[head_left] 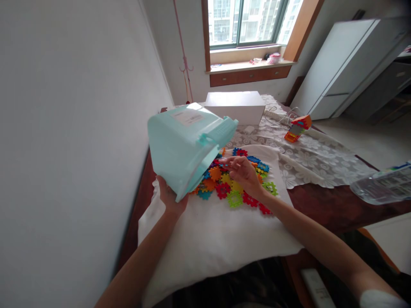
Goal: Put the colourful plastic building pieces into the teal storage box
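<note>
My left hand point(170, 197) grips the bottom corner of a pale turquoise plastic tub point(184, 147), which is tipped over with its mouth facing down and to the right. A heap of colourful interlocking plastic tiles point(236, 188) lies on a white cloth point(212, 239) just under the tub's mouth. My right hand point(244, 173) hovers over the heap with its fingers bent and pinched at the tiles near the tub's rim; whether it holds one is unclear.
A white box point(236, 106) stands behind the tub on a lace tablecloth point(308, 158). A small built toy of tiles point(298, 127) sits at the back right. A clear plastic lid point(382, 186) lies at the table's right edge. A wall runs close along the left.
</note>
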### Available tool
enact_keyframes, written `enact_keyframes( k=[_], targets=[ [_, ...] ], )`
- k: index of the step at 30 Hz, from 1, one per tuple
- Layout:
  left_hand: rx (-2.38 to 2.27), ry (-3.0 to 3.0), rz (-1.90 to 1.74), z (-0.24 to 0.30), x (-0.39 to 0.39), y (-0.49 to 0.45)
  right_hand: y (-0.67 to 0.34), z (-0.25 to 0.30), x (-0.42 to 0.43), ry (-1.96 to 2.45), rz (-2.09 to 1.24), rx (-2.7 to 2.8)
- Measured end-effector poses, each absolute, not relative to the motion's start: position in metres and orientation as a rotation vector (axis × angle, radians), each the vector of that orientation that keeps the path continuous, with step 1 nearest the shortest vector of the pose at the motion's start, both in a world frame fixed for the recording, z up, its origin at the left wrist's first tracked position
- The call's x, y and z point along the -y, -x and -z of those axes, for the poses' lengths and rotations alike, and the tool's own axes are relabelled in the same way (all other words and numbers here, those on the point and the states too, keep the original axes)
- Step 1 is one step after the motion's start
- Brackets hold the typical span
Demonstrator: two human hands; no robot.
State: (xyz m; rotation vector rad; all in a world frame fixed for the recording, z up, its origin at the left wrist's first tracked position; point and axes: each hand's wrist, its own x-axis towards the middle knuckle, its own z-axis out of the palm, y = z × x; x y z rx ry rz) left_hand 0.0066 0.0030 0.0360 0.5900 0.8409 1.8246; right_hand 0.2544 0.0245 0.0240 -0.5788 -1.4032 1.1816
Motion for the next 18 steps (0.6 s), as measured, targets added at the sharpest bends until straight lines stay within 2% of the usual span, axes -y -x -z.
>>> enact_keyframes(
  k=[9, 15, 18],
  targets=[
    [-0.816, -0.722, -2.010, -0.029, -0.008, 0.000, -0.243, -0.004, -0.022, 0.641, -1.265, 1.426],
    [-0.763, -0.625, -1.482, -0.019, 0.007, -0.001, -0.248, -0.009, -0.013, 0.755, -1.106, 1.388],
    [-0.724, -0.670, -1.402, -0.020, 0.005, 0.003, -0.260, -0.021, -0.013, 0.861, -1.050, 1.181]
  ],
)
